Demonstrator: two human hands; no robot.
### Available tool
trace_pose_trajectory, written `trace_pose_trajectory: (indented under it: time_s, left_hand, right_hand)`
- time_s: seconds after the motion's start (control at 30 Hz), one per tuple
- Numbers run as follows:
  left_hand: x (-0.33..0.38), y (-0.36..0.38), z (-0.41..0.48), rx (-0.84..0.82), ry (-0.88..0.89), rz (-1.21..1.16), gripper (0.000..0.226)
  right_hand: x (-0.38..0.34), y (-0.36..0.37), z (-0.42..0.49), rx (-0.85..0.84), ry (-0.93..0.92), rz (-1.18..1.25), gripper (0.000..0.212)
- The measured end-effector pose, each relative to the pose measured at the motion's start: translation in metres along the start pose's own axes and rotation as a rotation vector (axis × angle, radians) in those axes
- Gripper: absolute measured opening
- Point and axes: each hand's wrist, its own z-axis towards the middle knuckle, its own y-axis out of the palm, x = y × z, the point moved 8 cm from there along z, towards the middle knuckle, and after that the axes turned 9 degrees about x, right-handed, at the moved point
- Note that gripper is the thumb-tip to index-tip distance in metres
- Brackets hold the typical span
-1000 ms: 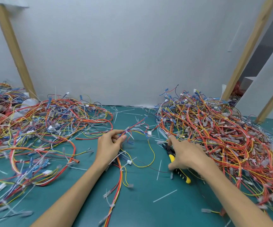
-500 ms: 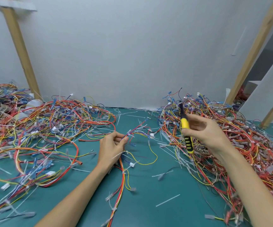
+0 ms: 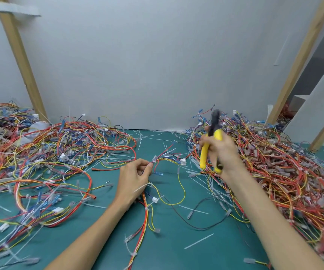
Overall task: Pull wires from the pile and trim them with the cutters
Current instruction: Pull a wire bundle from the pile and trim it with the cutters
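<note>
1. Two hands reach in over the green bench, with my forearms coming from the near edge. The left is low and the right is raised.
2. My left hand sits knuckles-up down at the bench. Thumb and fingertips pinch a wire bundle where its strands fan out toward a white connector. The rest of the bundle trails back under my palm toward me.
3. My right hand is lifted in front of the right pile, fingers curled round the cutters.
4. The cutters stand nearly upright with the dark nose up and blurred, and the yellow handles are parted in my grip. I cannot tell how the blades stand.
5. Cutters and bundle are apart, with the tool up and to the right of the connector.
6. Another heap, the left pile, spreads beside my left forearm.
</note>
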Motion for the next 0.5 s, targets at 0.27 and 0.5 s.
trace_pose_trajectory:
  time_s: [0.27, 0.5]
  left_hand:
    - [0.012, 0.004, -0.004, -0.06, 0.141, 0.063, 0.012]
    - [0.014, 0.014, -0.007, -0.164, 0.156, 0.069, 0.018]
  right_hand:
    - [0.068, 0.064, -0.036, -0.305, -0.347, -0.932, 0.045]
    - [0.077, 0.051, -0.026, -0.248, -0.322, -0.991, 0.032]
